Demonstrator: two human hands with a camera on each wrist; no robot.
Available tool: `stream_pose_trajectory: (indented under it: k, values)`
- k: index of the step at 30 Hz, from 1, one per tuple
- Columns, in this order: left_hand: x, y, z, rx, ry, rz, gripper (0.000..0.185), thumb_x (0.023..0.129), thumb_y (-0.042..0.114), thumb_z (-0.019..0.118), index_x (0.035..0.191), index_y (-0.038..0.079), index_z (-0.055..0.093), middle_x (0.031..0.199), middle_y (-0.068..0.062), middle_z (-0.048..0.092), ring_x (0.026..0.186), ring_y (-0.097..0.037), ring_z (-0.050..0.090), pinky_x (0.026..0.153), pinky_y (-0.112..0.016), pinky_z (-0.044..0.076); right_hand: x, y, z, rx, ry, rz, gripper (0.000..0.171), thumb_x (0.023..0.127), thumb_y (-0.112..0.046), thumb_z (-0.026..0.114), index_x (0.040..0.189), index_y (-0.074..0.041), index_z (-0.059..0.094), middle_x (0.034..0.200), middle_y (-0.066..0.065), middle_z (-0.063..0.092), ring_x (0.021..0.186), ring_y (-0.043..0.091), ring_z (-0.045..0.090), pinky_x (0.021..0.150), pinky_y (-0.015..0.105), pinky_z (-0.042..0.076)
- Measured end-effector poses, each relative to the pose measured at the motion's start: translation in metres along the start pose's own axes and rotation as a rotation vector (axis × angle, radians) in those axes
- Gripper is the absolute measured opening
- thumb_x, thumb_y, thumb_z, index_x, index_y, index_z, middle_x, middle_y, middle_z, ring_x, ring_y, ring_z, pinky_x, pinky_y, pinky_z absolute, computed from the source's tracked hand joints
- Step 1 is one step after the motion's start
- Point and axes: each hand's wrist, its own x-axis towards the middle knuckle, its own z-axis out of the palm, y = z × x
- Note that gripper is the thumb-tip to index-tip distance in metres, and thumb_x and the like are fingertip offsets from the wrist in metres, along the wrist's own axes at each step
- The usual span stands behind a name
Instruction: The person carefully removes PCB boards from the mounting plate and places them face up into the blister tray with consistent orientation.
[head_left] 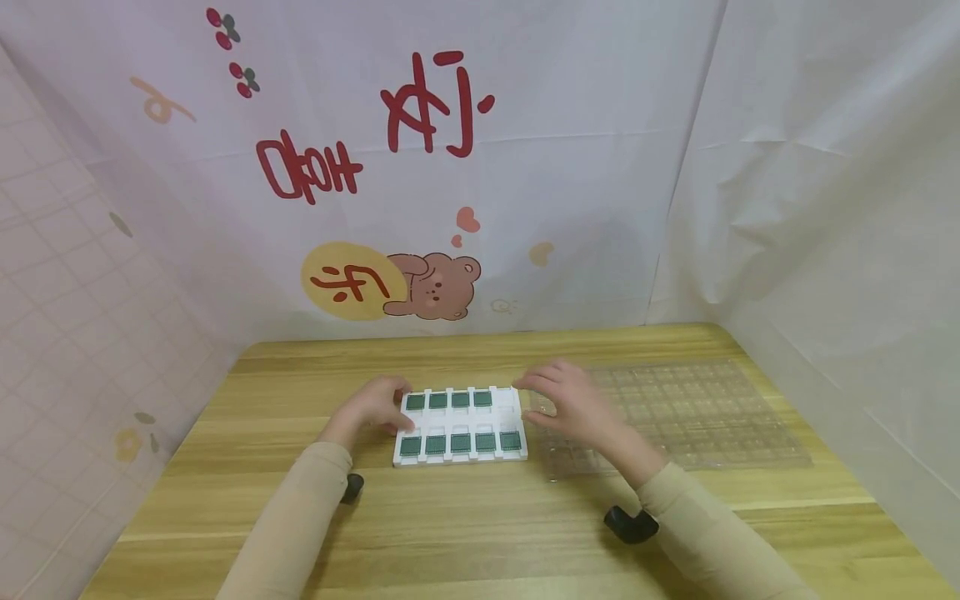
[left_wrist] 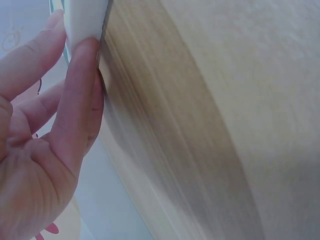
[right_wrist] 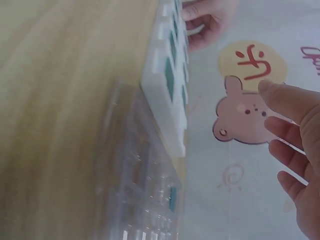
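Observation:
A white plastic tray (head_left: 507, 401) lies on the table, with two rows of slots holding several green square chips (head_left: 461, 443). The slot at its far right corner shows bare white. My left hand (head_left: 375, 406) grips the tray's left end; in the left wrist view the thumb and fingers pinch its white edge (left_wrist: 85, 22). Off the tray's right end, my right hand (head_left: 573, 406) hovers with spread, slightly bent fingers and nothing between them. Below it, a clear compartment tray (head_left: 690, 417) lies close against the white tray's right side.
In the right wrist view a small green piece (right_wrist: 173, 199) shows in the clear tray. The wooden table (head_left: 465, 533) meets a white printed curtain (head_left: 570, 167) at the back. Black wrist mounts (head_left: 632, 525) sit beneath both forearms.

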Motion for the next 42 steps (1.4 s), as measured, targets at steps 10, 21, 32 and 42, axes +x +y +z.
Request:
stream_pose_trajectory:
  k: [10,21,32,42]
  values:
    - [-0.001,0.000,-0.001,-0.004,-0.007,0.007,0.065,0.072,0.003,0.087,0.128,-0.008,0.056,0.122,-0.022,0.057,0.091,-0.025,0.059,0.064,-0.029,0.058,-0.001,-0.011,0.013,0.001,-0.100,-0.023,0.044,0.075,-0.030,0.087,0.113,-0.014,0.072,0.108,0.000,0.069,0.103,0.022,0.060,0.093,0.042,0.048]
    - [0.001,-0.002,-0.001,-0.003,-0.002,0.014,0.064,0.071,0.003,0.088,0.126,-0.008,0.057,0.121,-0.022,0.057,0.082,-0.022,0.061,0.063,-0.030,0.058,-0.003,-0.015,0.024,0.009,-0.275,0.056,0.047,0.077,-0.034,0.085,0.117,-0.015,0.070,0.114,-0.001,0.067,0.110,0.021,0.058,0.095,0.039,0.050]
    - [0.003,-0.004,0.001,0.004,0.001,0.014,0.065,0.071,0.004,0.088,0.127,-0.007,0.057,0.120,-0.021,0.057,0.084,-0.022,0.061,0.061,-0.029,0.058,-0.001,-0.018,0.032,-0.046,-0.332,0.054,0.045,0.074,-0.036,0.086,0.111,-0.015,0.073,0.109,-0.002,0.069,0.104,0.020,0.061,0.094,0.037,0.049]
    - [0.001,-0.002,0.000,0.022,-0.004,0.025,0.063,0.070,0.005,0.088,0.124,-0.007,0.058,0.117,-0.020,0.059,0.085,-0.023,0.060,0.064,-0.030,0.057,-0.001,-0.019,0.039,-0.066,-0.352,0.054,0.037,0.074,-0.036,0.086,0.102,-0.015,0.074,0.100,-0.002,0.069,0.098,0.020,0.059,0.092,0.037,0.048]
